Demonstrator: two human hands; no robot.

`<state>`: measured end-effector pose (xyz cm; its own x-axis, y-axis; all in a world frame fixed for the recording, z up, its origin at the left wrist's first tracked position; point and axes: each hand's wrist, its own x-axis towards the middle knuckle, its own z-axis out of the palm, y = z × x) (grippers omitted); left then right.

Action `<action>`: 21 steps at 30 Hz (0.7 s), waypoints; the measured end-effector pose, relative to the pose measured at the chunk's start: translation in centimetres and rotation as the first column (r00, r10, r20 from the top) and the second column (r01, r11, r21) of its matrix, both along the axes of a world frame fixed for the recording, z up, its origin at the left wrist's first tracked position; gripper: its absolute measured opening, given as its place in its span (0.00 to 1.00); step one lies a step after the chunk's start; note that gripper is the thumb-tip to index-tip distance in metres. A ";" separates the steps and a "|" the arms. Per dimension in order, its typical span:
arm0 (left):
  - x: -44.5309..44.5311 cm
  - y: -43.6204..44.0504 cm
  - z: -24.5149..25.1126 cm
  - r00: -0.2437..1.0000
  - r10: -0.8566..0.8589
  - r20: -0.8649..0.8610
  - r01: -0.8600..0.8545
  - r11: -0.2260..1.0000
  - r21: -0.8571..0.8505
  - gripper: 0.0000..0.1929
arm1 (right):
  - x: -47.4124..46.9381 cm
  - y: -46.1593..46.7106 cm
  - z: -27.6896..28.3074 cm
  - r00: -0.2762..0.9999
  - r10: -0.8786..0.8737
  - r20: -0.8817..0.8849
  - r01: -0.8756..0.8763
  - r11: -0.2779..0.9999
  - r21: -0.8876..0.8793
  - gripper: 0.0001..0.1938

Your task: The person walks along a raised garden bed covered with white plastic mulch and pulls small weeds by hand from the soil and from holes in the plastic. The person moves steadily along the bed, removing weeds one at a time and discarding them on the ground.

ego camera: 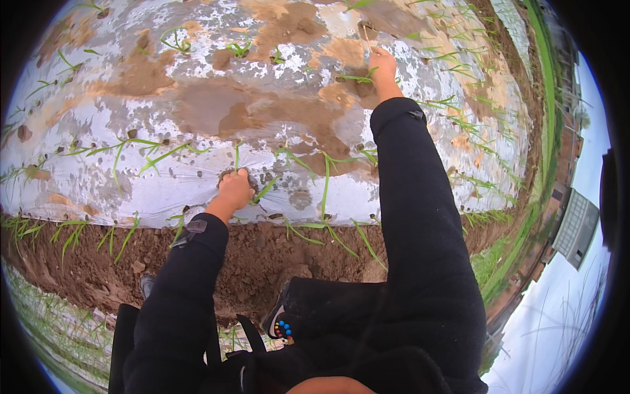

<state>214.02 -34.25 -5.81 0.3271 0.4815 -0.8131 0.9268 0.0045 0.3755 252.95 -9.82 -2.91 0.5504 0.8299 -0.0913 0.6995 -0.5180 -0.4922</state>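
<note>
My left hand (235, 191) is down at a hole in the plastic mulch film (147, 184), its fingers on the dark soil around a green seedling (237, 156). Whether those fingers grip the stem is hidden. Another seedling (266, 189) leans out just right of that hand. Farther off, my right hand (383, 68) holds a thin, pale stick (366, 38), whose far end reaches a soil-filled hole (367, 29) in the film. A leafy seedling (355, 78) lies beside the right wrist.
Mud patches (211, 106) and several seedlings cover the film. A bare soil furrow (246, 251) runs along the near edge, with my shoe (277, 315) in it. Grass (536, 207) and a building (576, 229) stand at the right.
</note>
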 end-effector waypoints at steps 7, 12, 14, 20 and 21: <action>0.1 0.4 0.2 1.000 0.001 -0.024 -0.002 1.000 -0.026 0.27 | 3.0 -2.4 2.1 0.986 0.002 0.164 0.022 0.989 -0.145 0.17; -0.1 0.4 0.0 1.000 -0.016 0.004 0.016 1.000 -0.007 0.27 | 4.3 -2.1 1.9 0.984 -0.068 0.167 0.087 0.990 -0.114 0.16; -0.2 0.3 -0.1 1.000 -0.013 0.008 0.013 1.000 -0.005 0.27 | 4.3 -1.6 1.6 0.979 -0.040 0.200 0.069 0.988 -0.141 0.15; -0.2 0.2 -0.4 1.000 0.002 0.023 -0.002 1.000 -0.017 0.27 | 4.2 0.0 0.8 0.960 0.001 0.280 0.053 0.981 -0.184 0.14; -0.3 0.3 -0.4 1.000 0.010 0.025 -0.009 1.000 -0.021 0.27 | 4.1 0.2 0.7 0.958 0.004 0.287 0.053 0.980 -0.190 0.14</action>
